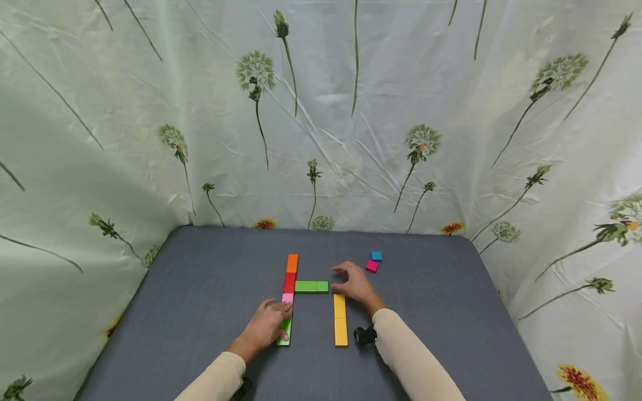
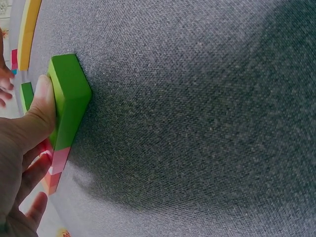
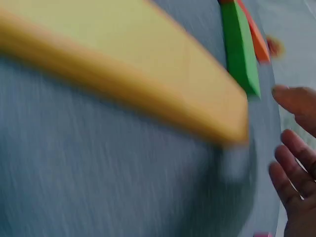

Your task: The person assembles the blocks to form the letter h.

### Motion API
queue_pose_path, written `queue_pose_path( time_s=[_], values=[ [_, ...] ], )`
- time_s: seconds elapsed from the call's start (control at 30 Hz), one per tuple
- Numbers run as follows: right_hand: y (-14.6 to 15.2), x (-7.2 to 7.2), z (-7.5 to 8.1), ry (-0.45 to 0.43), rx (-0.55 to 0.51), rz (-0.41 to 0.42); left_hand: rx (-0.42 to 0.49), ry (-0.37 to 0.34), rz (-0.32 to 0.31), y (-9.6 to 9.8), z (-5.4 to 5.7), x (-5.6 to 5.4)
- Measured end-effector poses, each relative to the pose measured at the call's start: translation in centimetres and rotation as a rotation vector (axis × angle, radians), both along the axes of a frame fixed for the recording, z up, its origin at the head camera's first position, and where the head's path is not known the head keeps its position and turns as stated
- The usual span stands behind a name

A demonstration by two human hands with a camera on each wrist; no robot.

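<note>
My left hand rests on the near part of a column of blocks, its thumb on the green block and its fingers at the pink block. Farther up the column lie a red block and an orange block. Light green blocks extend rightward from the red one. My right hand hovers, fingers apart and holding nothing, beyond the yellow blocks and right of the green row. The right wrist view is blurred; there the yellow blocks look large beside the hand.
A blue block and a magenta block lie at the back right of the grey cloth-covered table. A floral curtain hangs behind and along both sides. Dark wrist cameras sit under the sleeves.
</note>
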State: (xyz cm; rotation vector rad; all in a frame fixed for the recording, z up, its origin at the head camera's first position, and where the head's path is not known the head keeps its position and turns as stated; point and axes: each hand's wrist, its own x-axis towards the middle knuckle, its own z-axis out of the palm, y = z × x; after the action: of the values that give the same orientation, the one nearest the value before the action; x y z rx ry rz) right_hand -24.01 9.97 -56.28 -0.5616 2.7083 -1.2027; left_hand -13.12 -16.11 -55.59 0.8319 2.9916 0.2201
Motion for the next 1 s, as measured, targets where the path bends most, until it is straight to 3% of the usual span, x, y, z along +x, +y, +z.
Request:
queue_pose_path(
  time_s=[0.17,0.3,0.73,1.0],
  values=[
    [3.2,-0.8,-0.1,0.097,0.019,-0.188,-0.008,0.019,-0.016,-0.1,-0.1,-0.2],
    [5.3,-1.5,-0.5,0.138,0.064,-0.267,-0.001,0.016,-0.014,-0.1,0.0,-0.2],
    [7.8,-1.7,-1.4,0.113,0.097,-0.225,-0.015,0.006,-0.024,0.2,0.1,-0.2],
    [7.3,-1.8,-1.6,0.022,0.045,-0.260,0.008,-0.023,0.003,0.1,0.1,-0.1]
  ],
)
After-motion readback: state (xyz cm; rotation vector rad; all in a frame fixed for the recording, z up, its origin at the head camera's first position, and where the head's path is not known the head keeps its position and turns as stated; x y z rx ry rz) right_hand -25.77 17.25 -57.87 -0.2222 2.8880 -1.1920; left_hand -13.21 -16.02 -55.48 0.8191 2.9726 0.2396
